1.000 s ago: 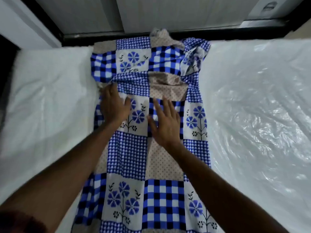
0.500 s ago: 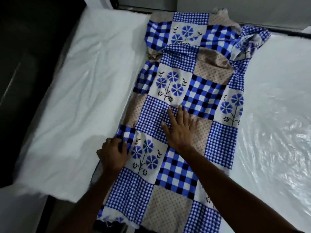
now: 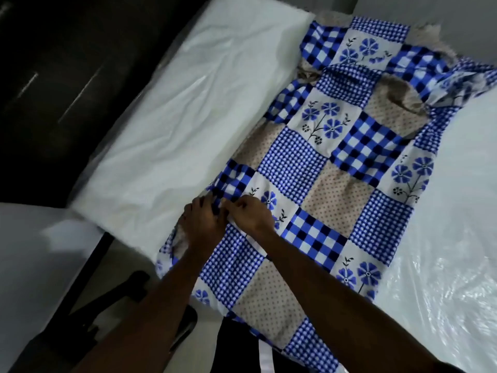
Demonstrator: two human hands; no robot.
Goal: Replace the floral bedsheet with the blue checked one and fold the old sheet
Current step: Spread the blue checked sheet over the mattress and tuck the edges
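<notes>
A blue checked patchwork bedsheet [image 3: 336,168], with blue flower squares and beige dotted squares, lies as a long folded strip along the bare mattress [image 3: 174,125]. Its far end is bunched and rumpled. My left hand [image 3: 201,224] grips the strip's left edge near the mattress corner, fingers curled into the cloth. My right hand [image 3: 251,215] sits right beside it, pinching the same edge of the sheet. No other sheet is in view.
The mattress is wrapped in shiny plastic [image 3: 443,265] on the right side. A dark bed frame and floor [image 3: 53,90] lie to the left. A black stand-like object [image 3: 115,300] sits on the floor below the mattress corner.
My right hand slid left from pressing flat on the sheet's middle to the left edge and now pinches it beside my left hand. The view has swung left and tilted.
</notes>
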